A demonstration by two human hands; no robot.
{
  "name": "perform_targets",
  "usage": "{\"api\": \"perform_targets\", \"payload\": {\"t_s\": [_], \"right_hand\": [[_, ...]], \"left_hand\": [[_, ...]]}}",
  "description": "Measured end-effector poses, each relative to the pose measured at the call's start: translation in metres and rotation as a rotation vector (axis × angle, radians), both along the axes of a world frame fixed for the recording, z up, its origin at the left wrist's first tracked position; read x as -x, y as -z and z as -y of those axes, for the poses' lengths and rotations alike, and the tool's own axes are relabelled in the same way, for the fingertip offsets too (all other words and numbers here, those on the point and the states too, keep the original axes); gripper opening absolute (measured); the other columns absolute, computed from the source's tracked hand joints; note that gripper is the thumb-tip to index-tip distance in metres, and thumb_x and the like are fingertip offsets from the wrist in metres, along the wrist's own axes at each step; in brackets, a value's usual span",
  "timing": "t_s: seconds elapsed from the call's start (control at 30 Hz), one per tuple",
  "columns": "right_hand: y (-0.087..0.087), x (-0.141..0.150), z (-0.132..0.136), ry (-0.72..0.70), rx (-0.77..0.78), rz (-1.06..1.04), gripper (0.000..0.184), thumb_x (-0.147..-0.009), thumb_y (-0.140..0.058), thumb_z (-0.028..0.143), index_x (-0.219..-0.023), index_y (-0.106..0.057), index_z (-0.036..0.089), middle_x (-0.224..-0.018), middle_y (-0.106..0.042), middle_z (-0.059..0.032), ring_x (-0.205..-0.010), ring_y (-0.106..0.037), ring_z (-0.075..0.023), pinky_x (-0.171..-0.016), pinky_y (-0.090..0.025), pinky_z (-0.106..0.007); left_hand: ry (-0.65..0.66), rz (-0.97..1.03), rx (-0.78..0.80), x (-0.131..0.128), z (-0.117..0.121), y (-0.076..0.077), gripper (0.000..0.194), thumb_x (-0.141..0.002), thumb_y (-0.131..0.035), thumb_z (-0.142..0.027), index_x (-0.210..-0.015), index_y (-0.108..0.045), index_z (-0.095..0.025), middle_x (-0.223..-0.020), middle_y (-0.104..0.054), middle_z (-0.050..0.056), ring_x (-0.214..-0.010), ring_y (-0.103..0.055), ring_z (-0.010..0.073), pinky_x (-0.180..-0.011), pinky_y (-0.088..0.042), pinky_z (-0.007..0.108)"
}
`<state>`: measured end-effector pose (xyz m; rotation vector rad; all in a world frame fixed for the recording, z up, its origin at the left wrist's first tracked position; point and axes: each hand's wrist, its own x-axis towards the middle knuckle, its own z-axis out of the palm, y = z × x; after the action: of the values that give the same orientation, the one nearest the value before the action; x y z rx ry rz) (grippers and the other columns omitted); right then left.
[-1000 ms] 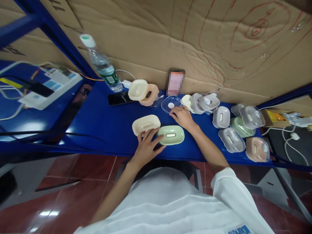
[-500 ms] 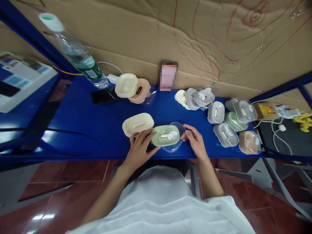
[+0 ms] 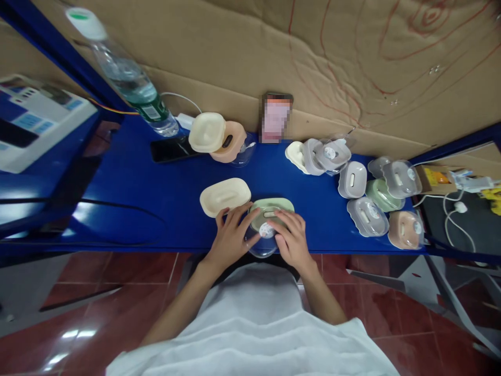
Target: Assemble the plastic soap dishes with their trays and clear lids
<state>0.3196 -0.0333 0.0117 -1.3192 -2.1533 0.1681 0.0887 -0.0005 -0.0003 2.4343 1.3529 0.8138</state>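
Observation:
A light green plastic box [image 3: 287, 203] with a pale handle in its top lies near the table's front edge. In front of it and partly over it is a clear plastic cover [image 3: 263, 246] with a round printed sticker. My left hand [image 3: 230, 237] holds the cover's left side, fingers curved along it. On the right side my right hand [image 3: 294, 240] grips the same cover, its fingertips reaching over the green box. Part of the cover's outline is hidden by my fingers. A cream oval tray [image 3: 226, 197] lies just beyond my left hand.
Several similar boxes with clear covers, among them a peach box [image 3: 403, 230], stand at the right. A cream lid [image 3: 207, 132] rests on another peach box [image 3: 234, 137] at the back. Nearby are a black phone [image 3: 170, 149], a water bottle [image 3: 143, 96] and a propped phone [image 3: 276, 119].
The clear cover has shifted left and toward me, off the green box's right side. My right hand has moved left with it, close to my left hand.

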Motion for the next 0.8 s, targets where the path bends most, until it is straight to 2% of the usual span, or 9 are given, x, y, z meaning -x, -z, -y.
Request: {"api": "perform_targets", "payload": {"t_s": [0.13, 0.23, 0.33, 0.4, 0.5, 0.6, 0.8], "right_hand": [[-0.002, -0.009, -0.010, 0.222, 0.016, 0.050, 0.038, -0.111, -0.049, 0.035, -0.146, -0.063, 0.028, -0.150, -0.061, -0.0126, -0.142, -0.055, -0.0302, -0.118, -0.042, -0.050], [0.003, -0.014, -0.010, 0.262, 0.082, 0.086, 0.047, -0.111, -0.050, 0.040, -0.157, -0.054, 0.031, -0.155, -0.055, -0.0142, -0.144, -0.052, -0.0332, -0.119, -0.042, -0.054], [0.008, -0.017, -0.006, 0.180, 0.127, 0.153, 0.065, -0.106, -0.059, 0.049, -0.166, -0.043, 0.033, -0.163, -0.047, -0.0159, -0.152, -0.044, -0.0398, -0.122, -0.039, -0.060], [0.008, -0.019, -0.006, 0.126, 0.130, 0.186, 0.069, -0.103, -0.064, 0.053, -0.167, -0.042, 0.035, -0.165, -0.045, -0.0152, -0.159, -0.035, -0.0425, -0.125, -0.035, -0.065], [0.002, -0.022, -0.011, 0.023, 0.138, 0.200, 0.062, -0.104, -0.065, 0.049, -0.163, -0.048, 0.037, -0.166, -0.046, -0.0130, -0.165, -0.027, -0.0396, -0.128, -0.034, -0.066], [-0.006, -0.023, -0.016, -0.086, 0.154, 0.230, 0.056, -0.107, -0.063, 0.041, -0.161, -0.051, 0.038, -0.167, -0.049, -0.0099, -0.165, -0.030, -0.0355, -0.130, -0.034, -0.064], [-0.016, -0.025, -0.020, -0.158, 0.141, 0.271, 0.055, -0.108, -0.062, 0.039, -0.161, -0.051, 0.037, -0.166, -0.051, -0.0066, -0.165, -0.029, -0.0338, -0.132, -0.031, -0.065]], "left_hand": [[-0.020, 0.026, -0.022, -0.001, 0.001, 0.002, 0.059, -0.104, -0.066, -0.042, -0.157, -0.046, -0.025, -0.151, -0.065, 0.017, -0.138, -0.063, 0.0314, -0.123, -0.028, 0.054], [-0.027, 0.036, -0.027, 0.001, 0.002, 0.003, 0.055, -0.104, -0.066, -0.041, -0.154, -0.049, -0.026, -0.150, -0.066, 0.017, -0.138, -0.063, 0.0314, -0.122, -0.031, 0.053], [-0.030, 0.062, -0.019, 0.003, 0.002, 0.005, 0.057, -0.103, -0.068, -0.042, -0.154, -0.049, -0.026, -0.151, -0.066, 0.016, -0.137, -0.064, 0.0314, -0.121, -0.033, 0.053], [-0.027, 0.071, -0.004, 0.004, 0.002, 0.005, 0.059, -0.102, -0.069, -0.043, -0.155, -0.048, -0.026, -0.152, -0.065, 0.016, -0.138, -0.063, 0.0315, -0.121, -0.033, 0.053], [-0.014, 0.061, 0.004, 0.005, 0.002, 0.006, 0.059, -0.103, -0.069, -0.043, -0.155, -0.049, -0.026, -0.153, -0.064, 0.016, -0.139, -0.063, 0.0311, -0.122, -0.032, 0.052], [-0.002, 0.054, -0.011, 0.005, 0.002, 0.006, 0.058, -0.103, -0.068, -0.043, -0.155, -0.049, -0.025, -0.152, -0.065, 0.016, -0.137, -0.064, 0.0304, -0.122, -0.032, 0.052], [-0.007, 0.064, -0.018, 0.005, 0.001, 0.006, 0.056, -0.103, -0.068, -0.044, -0.153, -0.050, -0.026, -0.149, -0.067, 0.016, -0.136, -0.065, 0.0306, -0.121, -0.032, 0.052]]}}
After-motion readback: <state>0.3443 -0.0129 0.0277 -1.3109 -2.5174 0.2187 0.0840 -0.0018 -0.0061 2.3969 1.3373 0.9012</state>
